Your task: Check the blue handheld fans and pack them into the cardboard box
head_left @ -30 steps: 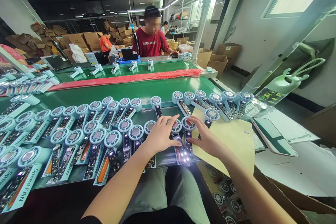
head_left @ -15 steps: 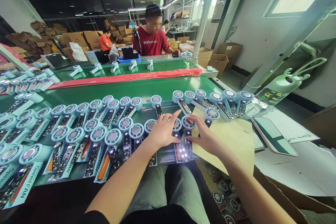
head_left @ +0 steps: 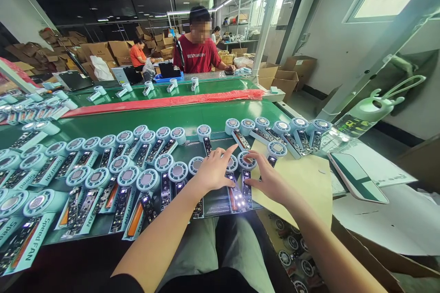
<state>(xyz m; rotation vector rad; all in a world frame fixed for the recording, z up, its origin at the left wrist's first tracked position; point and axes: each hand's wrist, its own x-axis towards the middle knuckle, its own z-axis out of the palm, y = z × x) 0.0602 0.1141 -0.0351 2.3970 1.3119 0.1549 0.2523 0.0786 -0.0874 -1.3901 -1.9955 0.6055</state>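
Two lit fans lie side by side at the table's near edge; my left hand and right hand rest spread on them, pinching nothing, so light fingertip presses should spare the neighbouring rows.

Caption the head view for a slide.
Left hand and right hand rest on lit fan units among rows of fans on a green workbench, a person in red seated opposite.
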